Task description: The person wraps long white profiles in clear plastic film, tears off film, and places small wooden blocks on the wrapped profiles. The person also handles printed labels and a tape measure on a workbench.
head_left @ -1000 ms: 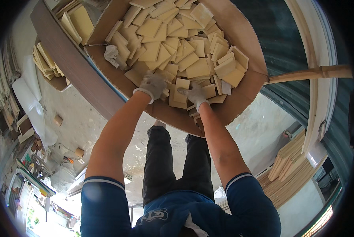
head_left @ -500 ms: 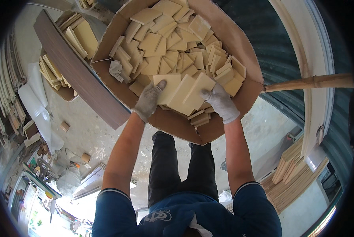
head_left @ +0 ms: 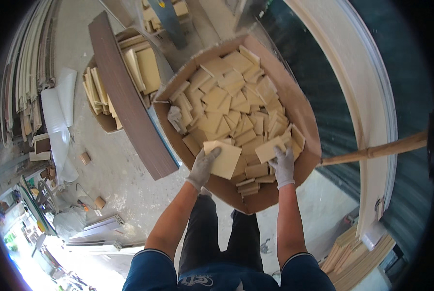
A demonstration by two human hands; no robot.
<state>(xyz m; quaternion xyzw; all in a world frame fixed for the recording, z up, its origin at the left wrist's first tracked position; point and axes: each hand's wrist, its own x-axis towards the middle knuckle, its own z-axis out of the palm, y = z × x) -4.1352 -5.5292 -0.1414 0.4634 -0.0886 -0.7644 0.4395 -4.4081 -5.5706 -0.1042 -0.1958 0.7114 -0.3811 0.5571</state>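
A large cardboard box stands in front of me, filled with a heap of flat, pale yellow board offcuts. Near its left front edge my left hand, in a grey work glove, grips a squarish board piece with the thumb on top. On the right side, my gloved right hand grips a narrower board piece above the heap. The fingers beneath both pieces are hidden. A crumpled whitish glove or cloth lies inside the box at its left side.
Left of the box leans a long brown plank across a second box with larger boards. White wrapping sheet and long strips line the left wall. A wooden pole reaches the box from the right.
Pieces held together between both hands are apart: one is in each hand now. My hands have separated, and the view has shifted, so the box sits lower and farther right.
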